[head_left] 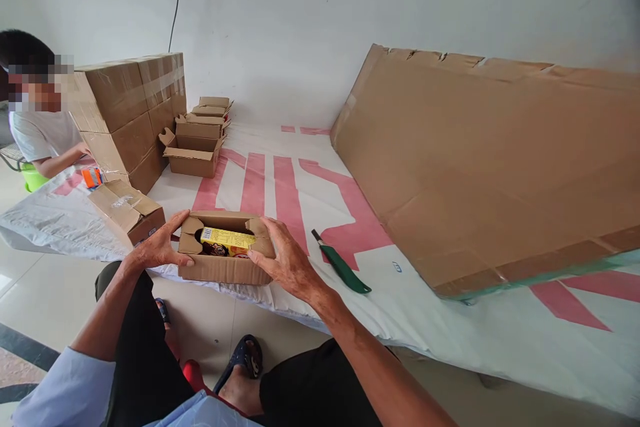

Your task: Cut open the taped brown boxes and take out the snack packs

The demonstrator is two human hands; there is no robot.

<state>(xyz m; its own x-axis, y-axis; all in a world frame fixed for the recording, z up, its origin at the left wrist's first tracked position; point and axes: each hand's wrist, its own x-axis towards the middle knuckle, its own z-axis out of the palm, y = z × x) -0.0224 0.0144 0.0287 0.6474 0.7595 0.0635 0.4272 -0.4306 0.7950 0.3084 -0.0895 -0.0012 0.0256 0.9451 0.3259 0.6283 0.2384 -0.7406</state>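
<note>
A small cardboard box [225, 269] sits at the near edge of the covered table, its end flaps folded inward and its top open. Inside lies a yellow printed carton [227, 239] with dark pictures on its side. My left hand [161, 243] grips the box's left end, thumb on the front and fingers behind. At the other end, my right hand [286, 255] holds the box, with the thumb over the inner flap near the yellow carton. A knife-like tool with a green blade or sheath [344, 269] lies right of my right hand.
A taped carton [125, 210] lies to the left, before a stack of taped boxes [133, 107]. Open small boxes [193, 161] stand in a row behind. A large cardboard sheet or box [480, 167] fills the right. Another person [43, 123] is at the far left.
</note>
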